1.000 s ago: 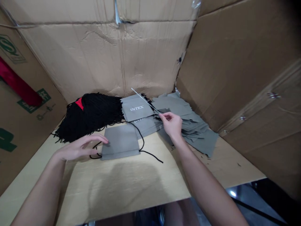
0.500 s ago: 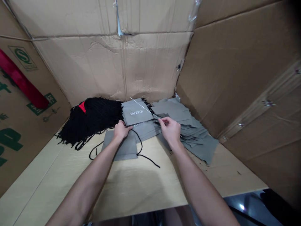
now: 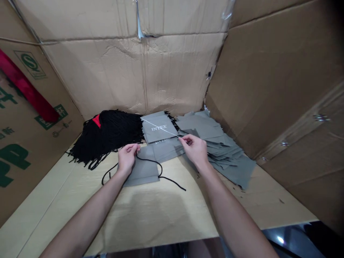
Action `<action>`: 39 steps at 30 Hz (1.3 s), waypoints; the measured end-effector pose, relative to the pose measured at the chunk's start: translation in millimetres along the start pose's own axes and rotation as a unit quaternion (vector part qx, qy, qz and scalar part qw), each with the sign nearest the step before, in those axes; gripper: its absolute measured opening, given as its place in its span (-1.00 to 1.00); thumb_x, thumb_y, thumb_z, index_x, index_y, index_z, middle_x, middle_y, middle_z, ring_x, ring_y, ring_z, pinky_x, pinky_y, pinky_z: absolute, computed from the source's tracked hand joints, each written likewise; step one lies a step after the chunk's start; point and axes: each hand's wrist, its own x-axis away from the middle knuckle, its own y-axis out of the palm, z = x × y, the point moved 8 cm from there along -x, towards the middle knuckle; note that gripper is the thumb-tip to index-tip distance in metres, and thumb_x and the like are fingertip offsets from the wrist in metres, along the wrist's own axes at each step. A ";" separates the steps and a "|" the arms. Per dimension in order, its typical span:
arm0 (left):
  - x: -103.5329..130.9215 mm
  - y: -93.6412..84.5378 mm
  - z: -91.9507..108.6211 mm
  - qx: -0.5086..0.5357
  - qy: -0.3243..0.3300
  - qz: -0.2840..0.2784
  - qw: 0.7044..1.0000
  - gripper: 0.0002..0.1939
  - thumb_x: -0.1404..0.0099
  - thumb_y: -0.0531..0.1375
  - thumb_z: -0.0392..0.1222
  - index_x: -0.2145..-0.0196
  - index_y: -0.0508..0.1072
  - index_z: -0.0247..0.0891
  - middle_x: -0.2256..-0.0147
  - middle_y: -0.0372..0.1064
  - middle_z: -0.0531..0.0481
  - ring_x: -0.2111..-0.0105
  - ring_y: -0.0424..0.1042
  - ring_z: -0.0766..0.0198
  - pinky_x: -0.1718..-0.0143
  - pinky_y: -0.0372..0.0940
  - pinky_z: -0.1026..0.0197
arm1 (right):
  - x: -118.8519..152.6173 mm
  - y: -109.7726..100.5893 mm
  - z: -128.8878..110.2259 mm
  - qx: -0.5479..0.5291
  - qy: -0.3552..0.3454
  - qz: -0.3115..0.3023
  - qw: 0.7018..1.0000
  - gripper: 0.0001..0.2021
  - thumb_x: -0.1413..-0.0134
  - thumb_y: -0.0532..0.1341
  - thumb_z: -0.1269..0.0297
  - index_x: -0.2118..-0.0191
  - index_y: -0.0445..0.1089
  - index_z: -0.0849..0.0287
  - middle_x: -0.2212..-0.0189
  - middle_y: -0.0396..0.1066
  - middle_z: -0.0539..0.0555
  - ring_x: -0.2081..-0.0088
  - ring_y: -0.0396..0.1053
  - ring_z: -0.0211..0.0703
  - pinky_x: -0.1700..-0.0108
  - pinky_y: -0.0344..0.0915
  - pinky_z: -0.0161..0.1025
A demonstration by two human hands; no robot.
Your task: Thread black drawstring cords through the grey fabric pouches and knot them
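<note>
My right hand (image 3: 195, 148) is closed on one end of a long, thin, pale wire needle (image 3: 160, 127), which points up and left across the printed pouches. My left hand (image 3: 128, 157) is closed in a pinch on a black cord (image 3: 150, 160) over a grey fabric pouch (image 3: 143, 172). This pouch lies flat on the table, and cord runs out at both its sides, with a loose end trailing to the right. Just beyond the hands lies a small stack of grey pouches marked INTEX (image 3: 158, 133).
A heap of black cords (image 3: 107, 134) with a red strip (image 3: 96, 121) lies at back left. Grey fabric pieces (image 3: 223, 147) are spread in an overlapping pile on the right. Cardboard walls (image 3: 172, 68) enclose the table (image 3: 150, 215); a red ribbon (image 3: 29, 89) hangs at left.
My left hand has drawn back toward me and left, from the stack's edge to over the pouch, and pinches the cord. The needle's tip has swung left and a little lower.
</note>
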 end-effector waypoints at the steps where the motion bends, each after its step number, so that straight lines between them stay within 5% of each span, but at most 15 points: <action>1: 4.8 -1.3 -0.8 0.027 -0.008 -0.006 1.000 -0.63 -0.03 0.36 -0.01 0.32 0.48 -0.35 0.36 0.53 -0.14 0.40 0.49 0.23 0.34 0.33 0.21 | 0.3 2.2 -1.9 -0.002 -0.009 -0.010 1.000 -0.68 -0.08 0.19 -0.01 0.43 0.49 0.14 0.51 0.50 0.05 0.50 0.35 -0.19 0.41 0.16 -0.29; 6: 9.2 -3.8 0.9 0.074 0.002 -0.036 0.997 -0.52 0.07 0.43 -0.06 0.21 0.46 -0.32 0.16 0.51 -0.18 0.42 0.51 0.28 0.33 0.36 0.20 | 2.4 10.9 -7.7 -0.004 -0.049 -0.047 0.998 -0.66 -0.09 0.19 -0.03 0.46 0.48 0.14 0.53 0.48 0.05 0.52 0.32 -0.20 0.42 0.17 -0.28; 11: -1.1 -11.4 -5.1 0.121 -0.008 -0.001 0.993 -0.58 -0.05 0.37 -0.01 0.21 0.51 -0.35 0.24 0.54 -0.20 0.26 0.53 0.20 0.16 0.38 0.14 | 5.2 15.0 -12.3 0.004 -0.075 -0.059 0.995 -0.68 -0.08 0.22 0.00 0.47 0.47 0.15 0.56 0.45 0.02 0.55 0.28 -0.23 0.43 0.16 -0.29; 17: -3.7 -19.3 -8.5 0.155 -0.005 0.027 0.988 -0.56 0.03 0.42 -0.14 0.21 0.39 -0.30 0.31 0.56 -0.14 0.32 0.54 0.22 0.21 0.38 0.14 | 8.1 20.7 -19.1 0.009 -0.103 -0.072 0.992 -0.68 -0.06 0.24 0.01 0.49 0.47 0.16 0.58 0.43 0.01 0.56 0.26 -0.25 0.45 0.15 -0.29; 39: -7.5 -35.3 -0.4 0.123 0.050 0.075 0.988 -0.68 0.03 0.40 -0.27 0.34 0.37 -0.29 0.35 0.55 -0.12 0.20 0.54 0.12 0.03 0.35 0.05 | 9.1 23.1 -21.1 0.033 -0.140 -0.090 0.985 -0.62 -0.04 0.25 -0.05 0.55 0.46 0.17 0.63 0.39 0.01 0.60 0.22 -0.26 0.47 0.12 -0.28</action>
